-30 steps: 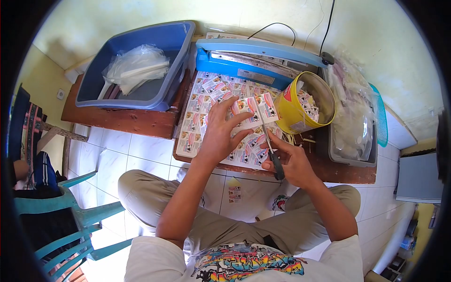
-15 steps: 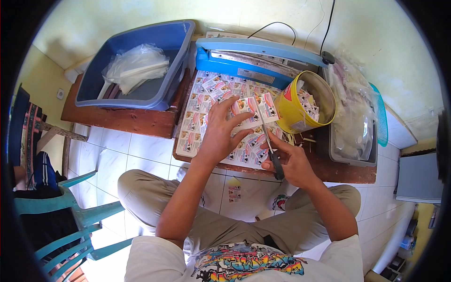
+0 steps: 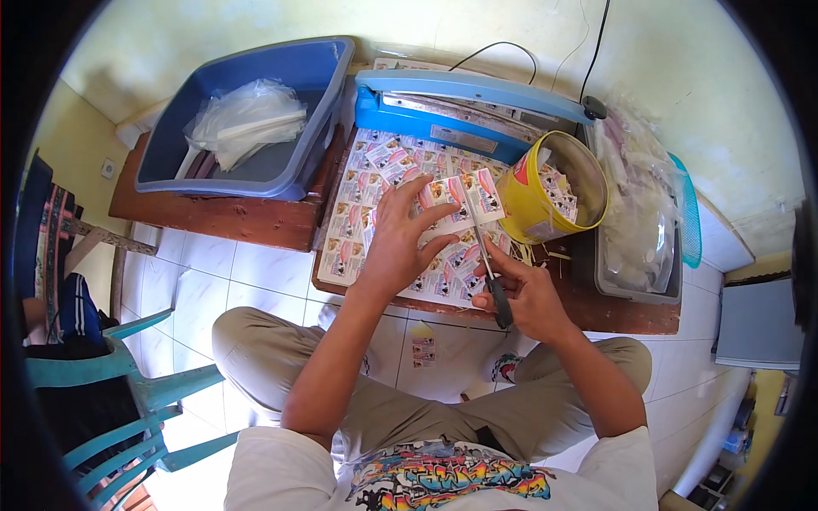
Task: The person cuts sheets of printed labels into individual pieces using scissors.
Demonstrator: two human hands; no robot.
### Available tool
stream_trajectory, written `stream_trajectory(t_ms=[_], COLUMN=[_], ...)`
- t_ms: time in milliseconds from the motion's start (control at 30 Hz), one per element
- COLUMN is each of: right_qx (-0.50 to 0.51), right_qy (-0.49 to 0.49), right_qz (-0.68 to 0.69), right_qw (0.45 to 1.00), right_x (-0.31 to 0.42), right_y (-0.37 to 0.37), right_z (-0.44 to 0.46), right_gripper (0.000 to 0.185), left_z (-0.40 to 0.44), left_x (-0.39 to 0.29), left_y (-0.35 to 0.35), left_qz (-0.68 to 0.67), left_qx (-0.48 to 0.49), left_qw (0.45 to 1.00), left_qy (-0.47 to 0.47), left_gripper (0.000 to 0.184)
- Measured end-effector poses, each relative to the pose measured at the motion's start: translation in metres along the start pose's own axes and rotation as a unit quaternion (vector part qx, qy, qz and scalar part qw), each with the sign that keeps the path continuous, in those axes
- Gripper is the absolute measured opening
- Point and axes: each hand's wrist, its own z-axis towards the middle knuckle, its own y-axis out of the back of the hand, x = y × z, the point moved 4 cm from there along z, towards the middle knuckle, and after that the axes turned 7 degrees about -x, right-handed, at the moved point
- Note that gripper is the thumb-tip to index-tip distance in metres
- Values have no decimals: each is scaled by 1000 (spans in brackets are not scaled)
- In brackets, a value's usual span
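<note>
My left hand [image 3: 398, 234] grips a strip of printed paper labels [image 3: 487, 194] by its left part, thumb and fingers bent around it. In my right hand [image 3: 530, 300] is a pair of scissors [image 3: 501, 305] with black handles. The scissor blades point away from me and lie across the strip, near its right end. Beneath both hands, printed label sheets [image 3: 349, 223] and loose labels cover part of the wooden table. A yellow bucket [image 3: 532, 204] with cut labels inside stands tilted just right of the strip.
Behind the labels stands a blue paper cutter [image 3: 443, 119]. A blue tub [image 3: 256, 186] with plastic bags [image 3: 256, 119] is at the left. At the right, a grey bin [image 3: 635, 288] holds more clear plastic. Labels lie on the floor [image 3: 423, 352]; a green chair [image 3: 170, 387] stands left.
</note>
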Motion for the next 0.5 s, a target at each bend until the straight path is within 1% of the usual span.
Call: stream_trajectory(t_ms=[133,267,300,367,433,500], right_qx=[-7,-10,-6,1,-6,-3], right_qy=[-6,-2,-17,-32,-13,-14], right_qz=[35,21,17,10,11,7], right_qw=[999,1000,1000,999,1000,1000], right_x=[-1,-2,-3,-4,-3,-3], right_y=[-2,-2,-1,0,-1,-1], right_z=[0,1,1,3,5,7], right_gripper=[96,95,96,96,96,95], left_z=[1,0,1,1,1,1], left_x=[1,3,3,5,7,9], left_y=[-1,-3,-3,-3,-3,-4], left_qz=[2,-9,-12,-43,-44,-45], left_qx=[-2,-1,-3,-2,-1,1], left_qw=[1000,1000,1000,999,999,999], left_qy=[-3,5,5,21,25,27], left_gripper=[53,52,52,47,46,46])
